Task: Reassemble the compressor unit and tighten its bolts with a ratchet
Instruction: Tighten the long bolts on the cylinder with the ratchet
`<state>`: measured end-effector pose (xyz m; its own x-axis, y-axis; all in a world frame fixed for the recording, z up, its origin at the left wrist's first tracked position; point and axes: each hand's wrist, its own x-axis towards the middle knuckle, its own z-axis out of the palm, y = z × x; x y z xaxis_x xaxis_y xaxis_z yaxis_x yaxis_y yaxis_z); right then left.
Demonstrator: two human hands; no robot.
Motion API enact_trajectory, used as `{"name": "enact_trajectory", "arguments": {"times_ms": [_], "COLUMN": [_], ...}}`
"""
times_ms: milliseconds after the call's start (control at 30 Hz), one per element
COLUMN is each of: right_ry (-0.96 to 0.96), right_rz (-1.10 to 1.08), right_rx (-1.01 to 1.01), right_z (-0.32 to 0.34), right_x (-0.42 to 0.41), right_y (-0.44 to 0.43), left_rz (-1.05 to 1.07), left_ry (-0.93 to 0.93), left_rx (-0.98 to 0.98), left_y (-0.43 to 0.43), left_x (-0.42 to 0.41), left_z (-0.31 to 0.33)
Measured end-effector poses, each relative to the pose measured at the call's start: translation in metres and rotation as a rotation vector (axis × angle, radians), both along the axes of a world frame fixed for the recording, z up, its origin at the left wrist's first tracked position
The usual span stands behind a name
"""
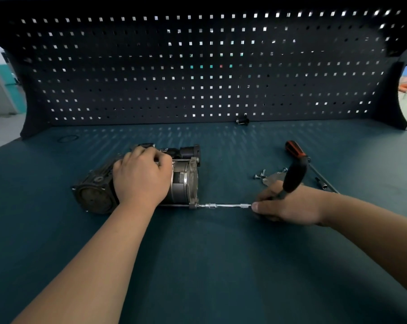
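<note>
Clasping compressor (185, 183) from above, left hand (141, 176); right hand (289, 204) gripping ratchet (294, 175) beside it.

Our left hand (141, 176) grips compressor unit (186, 181) at middle of surface (197, 265); our right hand (289, 204) holds ratchet (294, 176), extension (225, 205) touching unit's near corner.

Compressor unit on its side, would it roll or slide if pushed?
Probably heavy for its size: the compressor unit looks cast metal. Its rounded body might roll, though the squarish end flange likely checks that. The left hand bracing it hints it can shift.
</note>
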<state>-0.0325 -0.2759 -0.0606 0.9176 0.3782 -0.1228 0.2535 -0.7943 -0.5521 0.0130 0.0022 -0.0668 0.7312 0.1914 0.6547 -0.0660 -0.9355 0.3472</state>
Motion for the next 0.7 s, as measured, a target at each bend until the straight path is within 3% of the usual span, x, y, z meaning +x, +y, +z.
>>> {"name": "enact_trajectory", "arguments": {"times_ms": [33, 133, 167, 233, 400, 567, 700], "right_ry": [-0.101, -0.691, -0.765, -0.664, -0.055, 0.158, 0.433], "right_rz": [0.051, 0.253, 0.291, 0.241, 0.044, 0.016, -0.042], "right_rx": [-0.103, -0.617, -0.669, -0.551, -0.066, 0.032, 0.193], "right_z": [-0.002, -0.003, -0.004, -0.004, -0.002, 0.006, 0.006], "right_x": [-0.002, -0.005, -0.005, -0.005, -0.003, 0.002, 0.008], "right_y": [-0.001, -0.002, 0.0, -0.002, -0.003, 0.003, 0.0], "left_rz": [-0.001, -0.004, -0.008, -0.011, -0.003, -0.003, 0.006], "left_ry": [-0.006, -0.007, -0.003, 0.002, 0.004, 0.002, 0.006], "left_rx": [0.002, 0.008, 0.007, 0.008, 0.013, 0.009, 0.007], "left_y": [0.0, 0.001, 0.001, 0.0, -0.001, -0.001, -0.001], "left_x": [-0.001, -0.004, -0.004, -0.003, -0.003, -0.004, -0.003], "left_z": [0.0, -0.001, -0.001, -0.001, 0.0, -0.001, -0.001]}}
